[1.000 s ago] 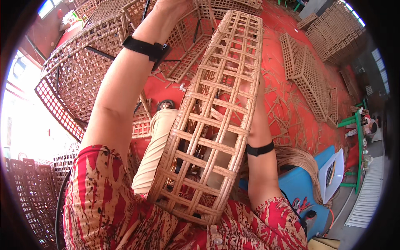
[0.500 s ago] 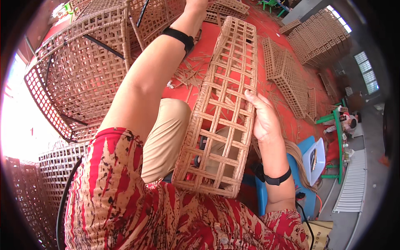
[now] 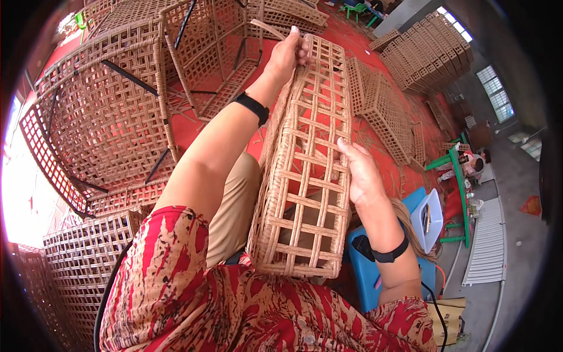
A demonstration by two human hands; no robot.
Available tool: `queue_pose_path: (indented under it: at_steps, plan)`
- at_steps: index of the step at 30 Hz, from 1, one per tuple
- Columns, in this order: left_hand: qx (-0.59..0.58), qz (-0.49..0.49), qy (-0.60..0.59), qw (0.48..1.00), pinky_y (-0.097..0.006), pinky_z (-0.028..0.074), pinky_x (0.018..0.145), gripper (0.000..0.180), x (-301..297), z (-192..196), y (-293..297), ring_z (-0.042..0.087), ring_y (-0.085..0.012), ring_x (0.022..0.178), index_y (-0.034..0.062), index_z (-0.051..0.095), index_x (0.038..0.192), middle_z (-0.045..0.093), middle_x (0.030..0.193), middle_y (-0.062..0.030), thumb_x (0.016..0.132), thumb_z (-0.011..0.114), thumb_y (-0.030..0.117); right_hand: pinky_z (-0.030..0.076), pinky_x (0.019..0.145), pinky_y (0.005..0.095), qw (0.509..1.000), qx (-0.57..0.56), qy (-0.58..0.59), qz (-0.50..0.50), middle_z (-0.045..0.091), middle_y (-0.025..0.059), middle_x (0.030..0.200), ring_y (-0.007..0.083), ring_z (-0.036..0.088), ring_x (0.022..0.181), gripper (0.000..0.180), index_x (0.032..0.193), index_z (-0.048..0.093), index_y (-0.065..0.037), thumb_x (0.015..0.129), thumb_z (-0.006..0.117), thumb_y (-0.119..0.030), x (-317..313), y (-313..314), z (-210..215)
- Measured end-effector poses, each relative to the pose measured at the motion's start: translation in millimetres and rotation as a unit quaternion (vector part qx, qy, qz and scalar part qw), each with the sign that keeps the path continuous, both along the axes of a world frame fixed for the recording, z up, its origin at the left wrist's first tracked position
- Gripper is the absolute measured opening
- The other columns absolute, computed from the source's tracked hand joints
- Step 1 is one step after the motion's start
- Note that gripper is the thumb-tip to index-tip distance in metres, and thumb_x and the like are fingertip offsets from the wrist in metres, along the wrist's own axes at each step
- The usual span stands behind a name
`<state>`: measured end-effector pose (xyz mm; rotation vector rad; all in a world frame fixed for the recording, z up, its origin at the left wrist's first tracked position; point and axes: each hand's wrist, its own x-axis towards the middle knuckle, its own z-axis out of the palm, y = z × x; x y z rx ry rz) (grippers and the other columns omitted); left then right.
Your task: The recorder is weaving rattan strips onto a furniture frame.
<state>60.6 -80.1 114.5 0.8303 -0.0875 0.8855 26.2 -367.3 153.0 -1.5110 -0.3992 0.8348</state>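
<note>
A long, box-shaped woven rattan frame (image 3: 302,188) with an open lattice rests against my lap and tilts away from me. My right hand (image 3: 363,176) grips its right edge around the middle, thumb on top, the other fingers partly hidden behind the weave. At the far end, my left hand (image 3: 286,54) is closed beside the upper left corner. From between its thumb and fingers a flat rattan strip (image 3: 265,27) sticks out to the left; where the strip's other end runs cannot be made out.
Large woven panels with black straps (image 3: 105,105) stand at left. More woven pieces (image 3: 390,117) lie on the red floor covering among loose strips, near a tall stack (image 3: 425,53). Right of me are a blue stool (image 3: 366,281), a white-blue bin (image 3: 427,220) and a person (image 3: 469,164) beside a green-framed table.
My left hand has come down from the upper edge of view to the frame's far corner. The frame has turned a little, showing more of its left side. My right hand keeps its grip.
</note>
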Motion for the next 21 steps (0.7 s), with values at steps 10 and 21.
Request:
queue_pose_path:
  at_steps: [10,21]
  plan:
    - [-0.113,-0.054,-0.042,0.991,-0.03,0.027,0.05,0.048,-39,18,25,0.021,-0.0118,0.045,0.0139,0.039,0.065,0.025,0.053,0.0034,0.101,0.034,0.046,0.04,0.042,0.0218,0.997,-0.01,-0.078,0.025,0.047,-0.0036,0.073,0.0064,0.046,0.055,0.022,0.094,0.056,-0.009,0.094,0.06,-0.031,-11,12,-5]
    - [-0.083,-0.087,-0.208,0.971,-0.027,0.03,0.051,0.051,-158,46,81,0.022,-0.011,0.042,0.0139,0.039,0.061,0.028,0.049,0.0044,0.103,0.029,0.041,0.043,0.063,0.0207,0.908,-0.08,-0.276,0.305,0.053,-0.0058,0.079,0.0042,0.048,0.072,0.032,0.096,0.059,-0.011,0.088,0.065,-0.041,60,77,48]
